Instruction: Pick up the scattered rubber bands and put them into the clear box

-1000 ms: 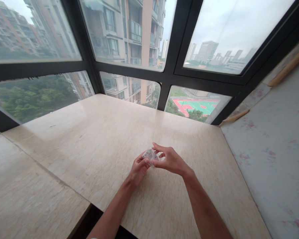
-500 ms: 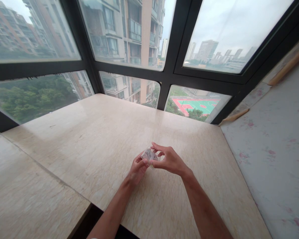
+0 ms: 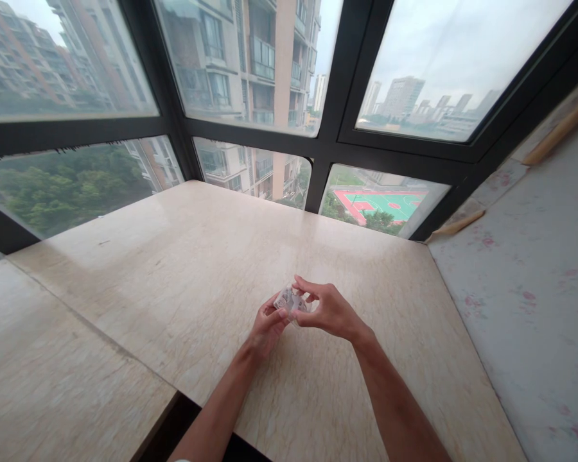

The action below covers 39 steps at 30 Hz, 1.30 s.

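Seemingly mid-handling, the bare left hand [image 3: 268,326] pinches a small, clear, plastic-looking object [image 3: 286,299]; the bare right hand [image 3: 331,311], loosely curled, grips its right side. The next move likely calls for steady left support. Beneath and beyond spreads a cream, marbled stone counter [image 3: 197,276].

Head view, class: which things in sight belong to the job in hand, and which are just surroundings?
Job in hand:
- small clear object, too small to identify
- left hand, holding it
- right hand, thumb and fingers on it

Surroundings:
- pale countertop
- dark window frame
- floral wallpaper
- sports court outside
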### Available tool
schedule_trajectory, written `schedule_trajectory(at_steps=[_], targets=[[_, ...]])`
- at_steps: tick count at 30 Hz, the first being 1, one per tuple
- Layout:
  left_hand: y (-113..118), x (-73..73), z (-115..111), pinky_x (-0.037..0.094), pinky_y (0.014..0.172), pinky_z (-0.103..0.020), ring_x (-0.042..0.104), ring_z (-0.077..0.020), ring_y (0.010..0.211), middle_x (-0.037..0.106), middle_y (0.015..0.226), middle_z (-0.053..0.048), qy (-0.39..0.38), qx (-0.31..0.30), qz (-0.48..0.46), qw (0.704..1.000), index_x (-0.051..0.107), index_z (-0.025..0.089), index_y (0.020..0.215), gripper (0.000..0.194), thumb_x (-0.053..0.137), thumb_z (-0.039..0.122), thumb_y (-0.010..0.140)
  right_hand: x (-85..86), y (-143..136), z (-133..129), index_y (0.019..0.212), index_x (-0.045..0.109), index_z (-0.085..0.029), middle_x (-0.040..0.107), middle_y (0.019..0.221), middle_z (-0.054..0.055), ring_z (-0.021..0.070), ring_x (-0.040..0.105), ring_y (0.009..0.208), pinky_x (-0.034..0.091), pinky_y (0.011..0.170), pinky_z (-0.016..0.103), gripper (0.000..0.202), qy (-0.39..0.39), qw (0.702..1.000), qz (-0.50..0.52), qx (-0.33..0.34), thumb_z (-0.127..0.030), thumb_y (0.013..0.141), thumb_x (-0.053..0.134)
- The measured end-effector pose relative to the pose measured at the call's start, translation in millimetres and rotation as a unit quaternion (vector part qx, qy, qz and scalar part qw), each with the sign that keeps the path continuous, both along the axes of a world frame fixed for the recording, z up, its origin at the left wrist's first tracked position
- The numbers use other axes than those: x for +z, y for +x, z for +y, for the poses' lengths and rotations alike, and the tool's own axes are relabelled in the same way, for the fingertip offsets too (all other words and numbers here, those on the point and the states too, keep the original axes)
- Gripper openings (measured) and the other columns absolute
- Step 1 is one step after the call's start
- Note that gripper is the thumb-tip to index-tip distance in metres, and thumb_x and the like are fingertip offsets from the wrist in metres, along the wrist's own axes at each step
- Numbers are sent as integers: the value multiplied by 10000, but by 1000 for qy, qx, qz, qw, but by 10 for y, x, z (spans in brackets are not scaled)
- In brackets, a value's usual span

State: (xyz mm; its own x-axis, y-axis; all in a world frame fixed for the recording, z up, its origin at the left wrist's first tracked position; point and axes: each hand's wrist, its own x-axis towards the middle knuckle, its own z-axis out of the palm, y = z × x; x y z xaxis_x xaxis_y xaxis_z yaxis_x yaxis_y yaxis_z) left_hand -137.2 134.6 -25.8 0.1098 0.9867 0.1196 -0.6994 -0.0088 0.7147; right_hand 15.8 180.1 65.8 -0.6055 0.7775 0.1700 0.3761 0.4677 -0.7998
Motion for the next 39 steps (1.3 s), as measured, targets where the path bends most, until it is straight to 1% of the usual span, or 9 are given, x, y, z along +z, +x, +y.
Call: schedule_trajectory(at_steps=[5, 9, 14, 17, 24, 29, 35, 37, 39], targets=[[-4, -19, -17, 422, 946, -417, 581, -289, 1069, 631, 1121, -127, -9, 9, 6, 1000, 601, 156, 1175, 459, 697, 301, 751, 51, -5, -18, 1141, 683, -213, 697, 1056, 11, 225, 638, 890, 531, 761, 312, 440, 8, 1000, 4, 20, -215, 701, 677], [-5, -33, -27, 428, 934, -436, 594, -297, 1043, 641, 1093, -128, -11, -5, -3, 1000, 612, 150, 1148, 457, 689, 368, 754, 84, 26, -1, 1085, 712, -226, 696, 1071, -9, 241, 626, 990, 530, 826, 345, 369, -27, 998, 34, 40, -172, 732, 620], [-31, -11, -37, 377, 1003, -463, 549, -306, 1120, 608, 1169, -134, -28, -44, -34, 998, 585, 157, 1188, 502, 633, 448, 782, 37, 101, 70, 1135, 683, -201, 647, 1192, 48, 256, 661, 932, 563, 757, 364, 395, -147, 985, 77, 45, -322, 760, 665], [-69, 11, -42, 364, 1019, -474, 533, -290, 1137, 569, 1236, -134, -56, -54, -79, 994, 548, 165, 1229, 508, 556, 474, 826, 6, 118, 107, 1143, 673, -192, 651, 1183, 72, 259, 660, 962, 551, 794, 373, 433, -200, 971, 121, 47, -401, 764, 679], [-249, 40, -54, 421, 969, -371, 594, -189, 972, 636, 1059, -99, -96, -1, -218, 971, 522, 147, 1251, 576, 463, 552, 845, -2, 137, 131, 1153, 663, -160, 681, 1110, 126, 276, 633, 1025, 525, 859, 438, 536, -205, 967, 148, -39, -483, 728, 709], [-505, 80, -84, 469, 852, -292, 592, -174, 961, 633, 1024, -98, -95, 73, -243, 963, 548, 147, 1203, 553, 508, 540, 816, 5, 203, 144, 1140, 666, -166, 674, 1125, 130, 275, 632, 1022, 519, 880, 456, 548, -202, 967, 140, -64, -501, 709, 722], [-1187, 303, -73, 444, 616, -251, 600, -182, 836, 624, 913, -70, -142, 220, -151, 953, 601, 163, 1000, 419, 601, 491, 739, 59, 246, 129, 1146, 663, -192, 657, 1158, 131, 290, 608, 1079, 528, 880, 450, 527, -197, 969, 140, -49, -487, 714, 726], [-1427, 367, -31, 415, 597, -252, 599, -188, 804, 607, 897, -54, -188, 279, -13, 942, 589, 180, 987, 448, 610, 531, 709, 77, 249, 115, 1152, 658, -203, 637, 1198, 126, 290, 594, 1105, 531, 885, 443, 516, -201, 969, 139, -38, -476, 719, 725], [-1597, 393, 19, 403, 626, -270, 595, -204, 810, 593, 934, -62, -220, 337, 225, 887, 580, 186, 1035, 525, 636, 560, 671, 81, 250, 104, 1162, 649, -211, 617, 1232, 119, 282, 588, 1117, 530, 894, 435, 511, -205, 969, 137, -30, -466, 726, 724]])
